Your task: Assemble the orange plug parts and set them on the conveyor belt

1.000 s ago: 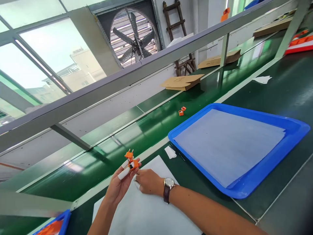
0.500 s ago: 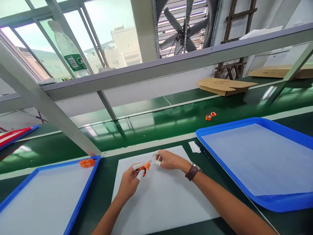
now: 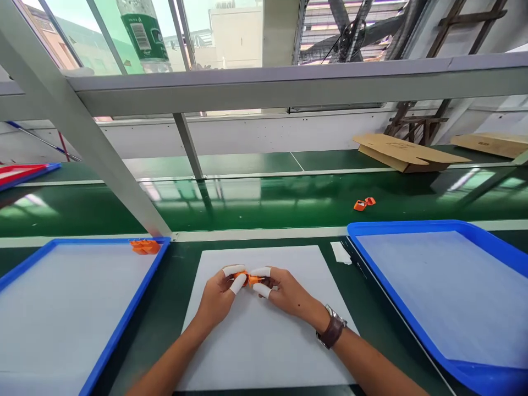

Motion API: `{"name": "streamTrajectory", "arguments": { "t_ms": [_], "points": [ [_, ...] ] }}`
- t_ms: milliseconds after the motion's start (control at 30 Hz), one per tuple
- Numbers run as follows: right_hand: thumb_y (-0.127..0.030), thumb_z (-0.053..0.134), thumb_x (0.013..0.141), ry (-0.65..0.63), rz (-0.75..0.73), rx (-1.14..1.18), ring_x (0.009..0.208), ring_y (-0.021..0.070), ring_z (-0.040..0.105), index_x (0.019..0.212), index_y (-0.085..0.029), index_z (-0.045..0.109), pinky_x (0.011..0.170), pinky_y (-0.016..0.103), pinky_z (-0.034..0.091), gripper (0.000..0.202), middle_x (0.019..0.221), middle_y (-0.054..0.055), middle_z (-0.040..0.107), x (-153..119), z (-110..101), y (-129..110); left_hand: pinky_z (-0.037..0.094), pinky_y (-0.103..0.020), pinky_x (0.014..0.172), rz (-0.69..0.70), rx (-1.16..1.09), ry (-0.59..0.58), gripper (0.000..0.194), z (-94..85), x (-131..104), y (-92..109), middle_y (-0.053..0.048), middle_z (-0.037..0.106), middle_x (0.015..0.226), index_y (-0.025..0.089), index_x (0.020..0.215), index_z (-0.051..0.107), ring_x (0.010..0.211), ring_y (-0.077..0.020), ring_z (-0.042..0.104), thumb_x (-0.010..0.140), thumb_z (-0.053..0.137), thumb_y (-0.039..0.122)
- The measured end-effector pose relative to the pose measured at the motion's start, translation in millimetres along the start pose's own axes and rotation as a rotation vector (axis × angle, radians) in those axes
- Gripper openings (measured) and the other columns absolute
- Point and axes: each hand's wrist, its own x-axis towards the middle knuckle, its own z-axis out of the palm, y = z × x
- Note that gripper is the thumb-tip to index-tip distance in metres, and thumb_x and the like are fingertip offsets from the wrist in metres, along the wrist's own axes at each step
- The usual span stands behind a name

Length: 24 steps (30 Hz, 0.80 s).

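Above a white sheet [image 3: 264, 341], my left hand [image 3: 216, 297] pinches a small orange plastic piece [image 3: 249, 279] between thumb and index finger. From the other side, my right hand [image 3: 291, 294] closes thumb and index finger on the same piece. White finger covers are on the thumb and index finger of both hands. The fingers hide much of the piece, so its exact kind does not show. A brown-strapped watch [image 3: 331, 328] is on my right wrist.
A blue-rimmed tray [image 3: 160, 258] at left has orange pieces [image 3: 145, 247] in its far corner. Another blue tray [image 3: 412, 324] lies right, by a white scrap [image 3: 341, 253]. An open orange case [image 3: 360, 205] sits on the green belt [image 3: 264, 212]. A metal post [image 3: 103, 148] slants at left.
My right hand, apart from the orange piece before, has moved in and closed on it. My left hand keeps its grip. The camera view has tilted and levelled.
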Motion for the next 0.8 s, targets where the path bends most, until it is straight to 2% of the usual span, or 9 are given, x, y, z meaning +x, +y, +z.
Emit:
{"name": "streamTrajectory", "arguments": {
  "t_ms": [67,167,233,300,400,500,633,733,800],
  "points": [
    [-0.031,0.073,0.084,-0.01,0.079,0.11,0.074,0.0183,0.065,0.117,-0.024,0.072,0.073,0.034,0.054,0.034,0.086,0.003,0.073,0,2,3,0.056,-0.038,0.1,0.054,0.033,0.025,0.024,0.9,-1,-5,-0.004,0.068,0.123,0.026,0.111,0.07,0.112,-0.0218,0.067,0.09,0.064,0.035],
    [-0.037,0.073,0.084,-0.004,0.198,0.26,0.065,0.0169,0.064,0.111,-0.02,0.072,0.068,0.034,0.055,0.032,0.076,0.002,0.07,1,7,6,0.058,-0.036,0.098,0.128,0.109,0.041,0.022,2.8,-2,-9,-0.003,0.064,0.128,0.029,0.112,0.07,0.113,-0.0205,0.065,0.092,0.061,0.031],
    [-0.036,0.07,0.086,0.067,0.137,0.222,0.069,0.0168,0.064,0.104,-0.021,0.074,0.067,0.034,0.055,0.023,0.085,0.004,0.07,1,12,8,0.058,-0.036,0.098,0.154,0.168,0.052,0.022,4.1,-3,-11,-0.003,0.063,0.128,0.03,0.112,0.07,0.114,-0.0203,0.064,0.092,0.06,0.03],
    [-0.028,0.066,0.088,0.142,-0.03,0.08,0.08,0.018,0.064,0.101,-0.023,0.074,0.071,0.033,0.055,0.016,0.098,0.006,0.068,-1,17,11,0.059,-0.036,0.095,0.142,0.18,0.06,0.021,5.3,-4,-12,-0.003,0.064,0.125,0.029,0.112,0.07,0.112,-0.0204,0.065,0.093,0.06,0.029],
    [-0.018,0.06,0.089,0.184,-0.189,-0.1,0.092,0.0192,0.064,0.117,-0.027,0.069,0.079,0.035,0.056,0.03,0.107,0.006,0.066,-5,23,16,0.062,-0.037,0.09,0.088,0.136,0.051,0.021,5.6,-5,-14,-0.005,0.067,0.12,0.027,0.113,0.068,0.105,-0.0204,0.069,0.094,0.058,0.03],
    [-0.016,0.06,0.088,0.247,-0.122,-0.103,0.093,0.0189,0.066,0.127,-0.027,0.06,0.082,0.035,0.058,0.041,0.11,0.005,0.067,-5,24,21,0.059,-0.04,0.098,0.078,0.139,-0.006,0.026,3.4,-6,-12,-0.005,0.065,0.127,0.028,0.119,0.066,0.112,-0.0214,0.067,0.095,0.057,0.029],
    [-0.018,0.06,0.089,0.272,-0.016,-0.066,0.092,0.019,0.068,0.12,-0.025,0.062,0.082,0.035,0.058,0.032,0.107,0.004,0.069,-3,19,22,0.055,-0.041,0.105,0.142,0.185,-0.152,0.046,2.6,-9,-5,-0.004,0.054,0.143,0.033,0.139,0.052,0.123,-0.021,0.061,0.094,0.056,0.021],
    [-0.021,0.06,0.091,0.284,-0.01,-0.087,0.088,0.0188,0.066,0.115,-0.024,0.064,0.079,0.034,0.057,0.024,0.102,0.004,0.068,-4,15,18,0.059,-0.038,0.099,0.229,0.305,-0.113,0.045,6.2,-11,-1,-0.003,0.055,0.139,0.034,0.136,0.054,0.119,-0.0195,0.062,0.094,0.056,0.018],
    [-0.02,0.059,0.092,0.271,-0.053,-0.145,0.085,0.0184,0.064,0.112,-0.024,0.065,0.075,0.034,0.056,0.022,0.101,0.004,0.067,-5,15,15,0.061,-0.036,0.091,0.278,0.391,-0.058,0.04,8.8,-13,-1,-0.003,0.058,0.133,0.033,0.13,0.058,0.109,-0.0179,0.065,0.094,0.058,0.017]
  ]
}}
